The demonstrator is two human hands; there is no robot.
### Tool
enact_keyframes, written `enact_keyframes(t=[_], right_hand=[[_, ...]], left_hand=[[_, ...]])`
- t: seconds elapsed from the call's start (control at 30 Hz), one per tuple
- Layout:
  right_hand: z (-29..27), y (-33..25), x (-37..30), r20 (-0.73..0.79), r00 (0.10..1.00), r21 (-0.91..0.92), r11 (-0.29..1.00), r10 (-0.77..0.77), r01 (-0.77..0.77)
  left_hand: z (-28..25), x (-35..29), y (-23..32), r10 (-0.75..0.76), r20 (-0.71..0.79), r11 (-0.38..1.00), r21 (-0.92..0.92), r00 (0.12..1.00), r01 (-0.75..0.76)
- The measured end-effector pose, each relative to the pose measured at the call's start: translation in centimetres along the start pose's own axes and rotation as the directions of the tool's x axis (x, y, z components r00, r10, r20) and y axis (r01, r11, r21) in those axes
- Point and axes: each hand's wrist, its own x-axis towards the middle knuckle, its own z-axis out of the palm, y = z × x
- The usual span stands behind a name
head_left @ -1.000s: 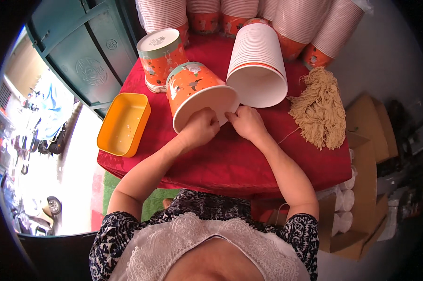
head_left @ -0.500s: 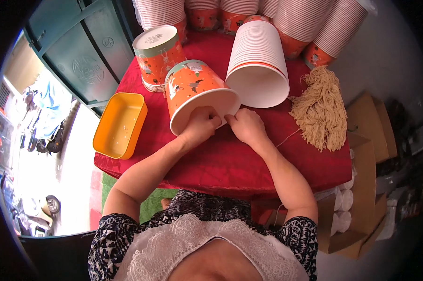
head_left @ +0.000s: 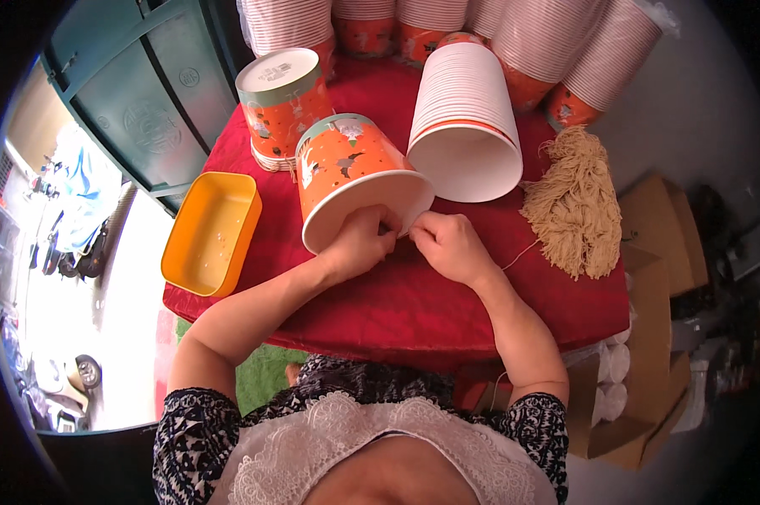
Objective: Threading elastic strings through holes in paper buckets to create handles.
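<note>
An orange paper bucket with printed figures and a green base band lies tilted on the red-covered table, its white-rimmed mouth toward me. My left hand reaches into the mouth, fingers curled at the rim's right side. Just outside that edge, my right hand is closed in a pinch against the rim. Whatever its fingertips hold is too small to make out. A bundle of tan string lies to the right, with one loose strand running toward my right forearm.
A nested stack of white-lined buckets lies behind my right hand. Upside-down buckets stand at the left, behind a yellow plastic tub. Wrapped bucket stacks line the back of the table. An open carton stands at right.
Both hands have shifted slightly toward me and stay at the bucket's rim. My right hand's knuckles have turned a little. The whole view has shifted slightly.
</note>
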Motion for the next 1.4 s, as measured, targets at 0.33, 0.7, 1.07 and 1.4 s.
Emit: enact_keyframes(t=[0.33, 0.7, 1.07, 1.4], right_hand=[[-0.3, -1.7, -0.1, 0.042, 0.999, 0.096, 0.995, 0.035, -0.039], [0.4, 0.0, -0.1, -0.139, 0.987, -0.046, 0.996, -0.080, 0.074], [1.4, 0.9, -0.2, -0.023, 0.996, -0.181, 0.981, -0.081, 0.075], [1.8, 0.9, -0.1, -0.010, 1.000, -0.124, 0.992, -0.008, 0.007]], left_hand=[[0.5, -0.1, -1.0, 0.263, -0.090, 0.954, 0.171, 0.960, -0.245], [0.3, -0.4, 0.6, 0.157, -0.048, 0.986, 0.063, 0.986, -0.154], [0.6, -0.7, -0.2, 0.151, -0.084, 0.988, -0.015, 0.985, -0.152], [-0.3, -0.2, -0.3, 0.159, -0.001, 0.981, 0.115, 0.987, -0.158]])
